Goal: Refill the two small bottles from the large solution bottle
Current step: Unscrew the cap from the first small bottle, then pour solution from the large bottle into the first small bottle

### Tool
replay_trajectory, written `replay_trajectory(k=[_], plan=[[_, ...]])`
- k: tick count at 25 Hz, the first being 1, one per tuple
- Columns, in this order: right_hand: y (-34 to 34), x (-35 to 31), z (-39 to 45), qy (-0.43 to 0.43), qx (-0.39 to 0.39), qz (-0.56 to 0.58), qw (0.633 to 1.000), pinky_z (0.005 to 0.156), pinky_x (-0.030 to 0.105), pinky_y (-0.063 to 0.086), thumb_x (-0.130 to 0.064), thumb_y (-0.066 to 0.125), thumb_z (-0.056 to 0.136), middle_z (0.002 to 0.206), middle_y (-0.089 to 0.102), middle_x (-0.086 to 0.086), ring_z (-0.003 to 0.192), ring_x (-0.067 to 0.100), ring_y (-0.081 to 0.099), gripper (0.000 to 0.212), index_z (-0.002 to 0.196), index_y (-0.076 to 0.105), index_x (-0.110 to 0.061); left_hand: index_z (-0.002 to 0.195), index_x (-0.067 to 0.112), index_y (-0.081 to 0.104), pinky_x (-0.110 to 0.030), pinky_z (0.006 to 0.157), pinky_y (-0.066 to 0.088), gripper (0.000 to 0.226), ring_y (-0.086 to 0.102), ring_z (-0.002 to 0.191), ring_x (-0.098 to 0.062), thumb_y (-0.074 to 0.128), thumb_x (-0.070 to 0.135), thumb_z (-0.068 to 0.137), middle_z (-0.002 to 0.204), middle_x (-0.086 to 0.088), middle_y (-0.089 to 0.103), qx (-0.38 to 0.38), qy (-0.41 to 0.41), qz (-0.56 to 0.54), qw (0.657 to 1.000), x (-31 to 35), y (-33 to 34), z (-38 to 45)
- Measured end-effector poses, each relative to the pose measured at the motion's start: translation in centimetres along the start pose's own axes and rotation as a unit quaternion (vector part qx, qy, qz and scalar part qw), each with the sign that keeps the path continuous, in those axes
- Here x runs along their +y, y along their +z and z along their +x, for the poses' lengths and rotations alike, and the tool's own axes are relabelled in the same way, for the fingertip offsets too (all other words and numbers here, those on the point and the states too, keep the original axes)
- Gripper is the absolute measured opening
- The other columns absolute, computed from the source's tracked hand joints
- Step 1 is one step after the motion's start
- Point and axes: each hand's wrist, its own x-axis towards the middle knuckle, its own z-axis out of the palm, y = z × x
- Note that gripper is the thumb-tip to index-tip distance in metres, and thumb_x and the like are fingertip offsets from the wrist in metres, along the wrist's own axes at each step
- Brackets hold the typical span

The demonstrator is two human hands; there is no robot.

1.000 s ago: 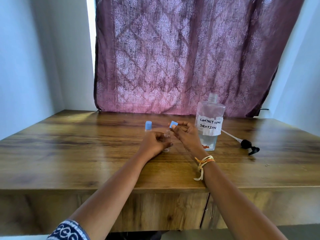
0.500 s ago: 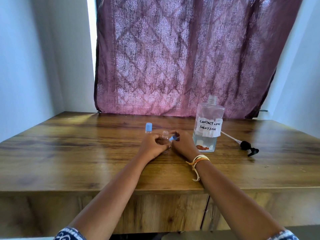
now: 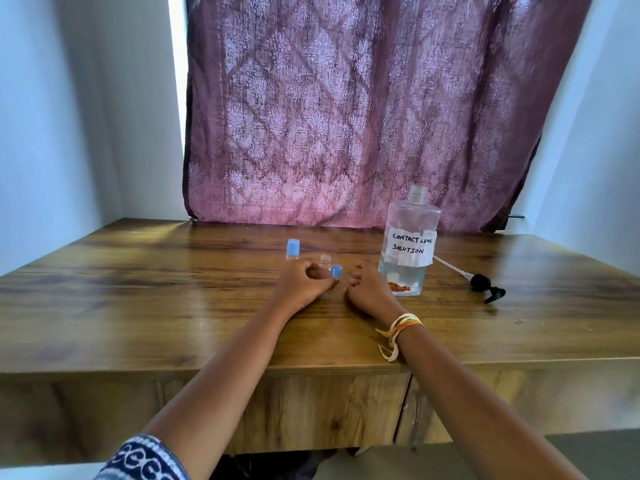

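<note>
- A wooden table (image 3: 173,306), glossy, with dark grain streaks, fills my view; pale walls stand to either side, and a patterned sleeve cuff (image 3: 145,460) shows at the bottom left.
- A small clear bottle with a blue cap (image 3: 293,248) stands upright just behind my left hand, its body mostly hidden by the knuckles.
- My left hand (image 3: 303,287) rests on the tabletop, fingers curled round the base of a second small bottle (image 3: 325,264), a clear, uncapped cylinder with an open neck.
- A loose blue cap (image 3: 337,271), a short plastic cylinder, sits on the table touching that bottle's right side.
- My right hand (image 3: 369,289) rests on the wood just right of the cap, fingers loosely bent and gripping nothing; a yellow-and-orange thread band (image 3: 398,329) circles the wrist.
- The large solution bottle (image 3: 410,244), clear, square-shouldered plastic, stands upright and uncapped near the right hand, liquid filling only its lowest part, a taped paper label hand-lettered "CONTACT LENS SOLUTION."
- A black pump head (image 3: 485,287) with a white dip tube lies flat to the bottle's right.
- A mauve curtain (image 3: 346,116) with a woven diamond pattern hangs behind.
</note>
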Motion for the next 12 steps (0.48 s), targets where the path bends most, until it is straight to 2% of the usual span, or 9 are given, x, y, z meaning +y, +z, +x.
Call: replay_trajectory(k=[3,6,7,9,11,12], plan=[[-0.9,0.4,-2.5,-0.007,0.057,0.053,0.997,0.086,0.029,0.051,-0.002,0.058,0.081,0.104,0.066,0.005,0.097,0.02,0.063,0.041,0.122,0.054,-0.008,0.081,0.002,0.064,-0.022,0.059,0.054,0.016,0.061,0.056,0.0,0.073,0.014,0.078,0.075,-0.003,0.064,0.02,0.017,-0.022,0.999,0.5,0.5,-0.5],[-2.5,0.4,-3.8,-0.021,0.121,0.119,0.985,0.078,0.02,0.049,-0.002,0.062,0.083,0.092,0.071,0.0,0.086,0.011,0.065,0.022,0.1,0.064,-0.015,0.077,0.001,0.063,-0.013,0.055,0.042,0.012,0.056,0.059,-0.004,0.069,0.01,0.081,0.073,-0.006,0.063,0.023,0.054,0.019,0.998,1.0,0.9,-0.9],[-3.2,0.4,-3.9,-0.025,0.135,0.137,0.981,0.078,0.021,0.05,-0.003,0.064,0.082,0.088,0.071,-0.002,0.083,0.009,0.065,0.019,0.094,0.067,-0.017,0.076,0.005,0.062,-0.011,0.056,0.042,0.01,0.056,0.06,-0.003,0.069,0.011,0.082,0.073,-0.005,0.063,0.008,0.06,0.019,0.998,1.2,1.0,-1.0],[-4.7,0.4,-3.9,-0.023,0.171,0.178,0.969,0.075,0.027,0.054,-0.006,0.066,0.081,0.084,0.071,-0.002,0.079,0.01,0.066,0.013,0.087,0.069,-0.017,0.08,0.01,0.063,-0.016,0.063,0.045,0.007,0.061,0.067,-0.004,0.069,0.014,0.084,0.079,-0.006,0.068,-0.025,0.071,0.016,0.997,1.4,1.1,-1.1],[-5.9,0.4,-3.7,-0.01,0.236,0.213,0.948,0.067,0.031,0.055,-0.011,0.066,0.078,0.084,0.067,0.0,0.073,0.011,0.063,0.011,0.089,0.064,-0.014,0.089,0.012,0.066,-0.015,0.065,0.046,0.007,0.063,0.074,-0.008,0.069,0.017,0.085,0.086,-0.005,0.071,-0.037,0.08,0.026,0.996,1.5,1.1,-1.2],[-6.6,0.4,-3.5,-0.006,0.274,0.222,0.936,0.068,0.034,0.054,-0.016,0.068,0.076,0.086,0.063,0.0,0.074,0.012,0.059,0.019,0.093,0.059,-0.014,0.092,0.014,0.065,-0.009,0.062,0.044,0.008,0.061,0.074,-0.004,0.069,0.017,0.086,0.084,0.001,0.069,-0.039,0.084,0.029,0.995,1.6,1.2,-1.3]])
